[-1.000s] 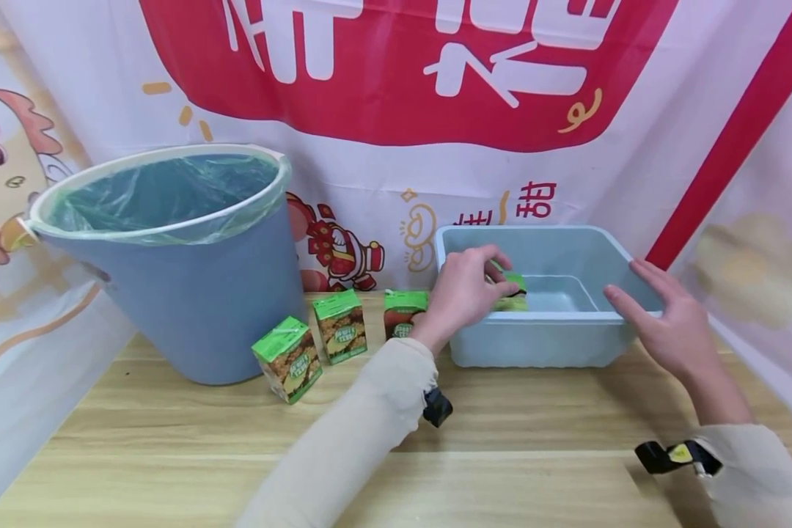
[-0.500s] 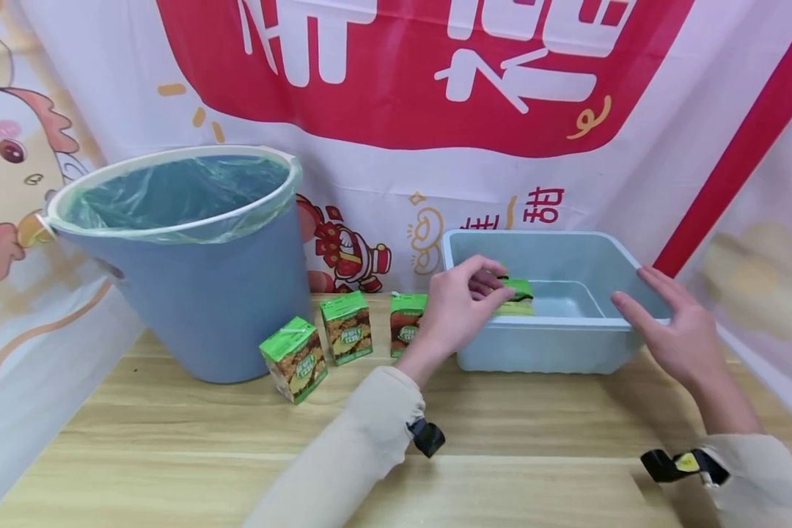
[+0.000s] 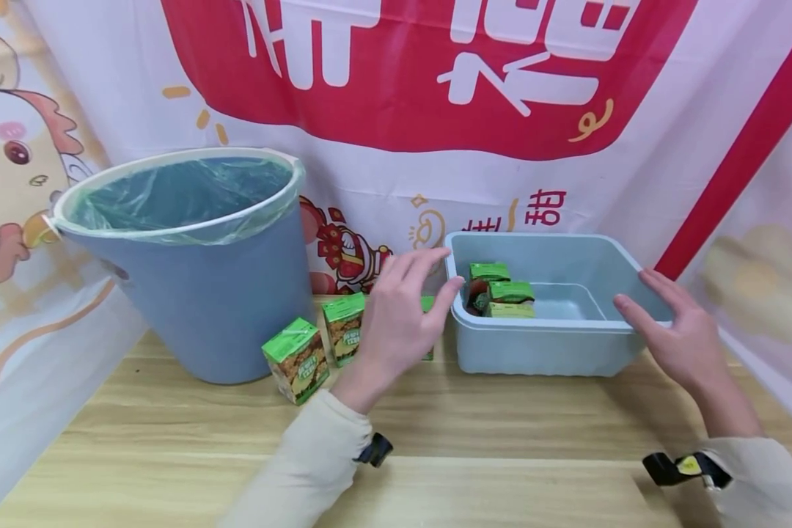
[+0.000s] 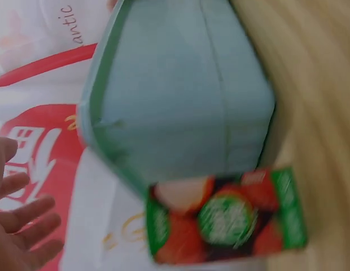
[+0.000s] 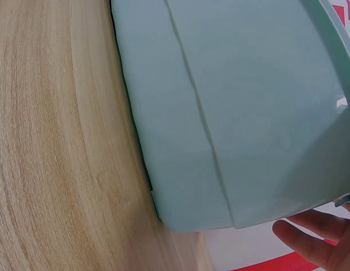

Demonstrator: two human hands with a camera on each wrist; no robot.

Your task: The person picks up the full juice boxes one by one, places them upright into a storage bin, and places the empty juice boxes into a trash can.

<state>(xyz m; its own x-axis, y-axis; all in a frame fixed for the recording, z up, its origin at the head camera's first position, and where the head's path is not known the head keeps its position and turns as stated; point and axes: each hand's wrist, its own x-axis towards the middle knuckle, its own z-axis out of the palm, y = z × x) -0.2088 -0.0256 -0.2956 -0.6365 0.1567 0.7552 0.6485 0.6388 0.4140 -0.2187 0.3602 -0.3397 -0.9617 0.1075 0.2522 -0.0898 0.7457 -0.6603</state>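
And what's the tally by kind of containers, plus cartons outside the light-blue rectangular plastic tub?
Brown-and-green box-shaped cartons: 2
Red-and-green box-shaped carton: 1
Blue tapered plastic bin: 1
Light-blue rectangular plastic tub: 1
Total: 5

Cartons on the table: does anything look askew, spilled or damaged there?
No spill or damage shows. Only the leftmost carton looks askew, standing turned at an angle to its neighbour, which the left hand partly hides.

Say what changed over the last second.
The left grip moved left out of the light-blue tub and now holds nothing, uncovering the green-topped cartons inside. Whether it released one is unclear. Unchanged: right grip at the tub's rim, trash bin, two cartons beside it.
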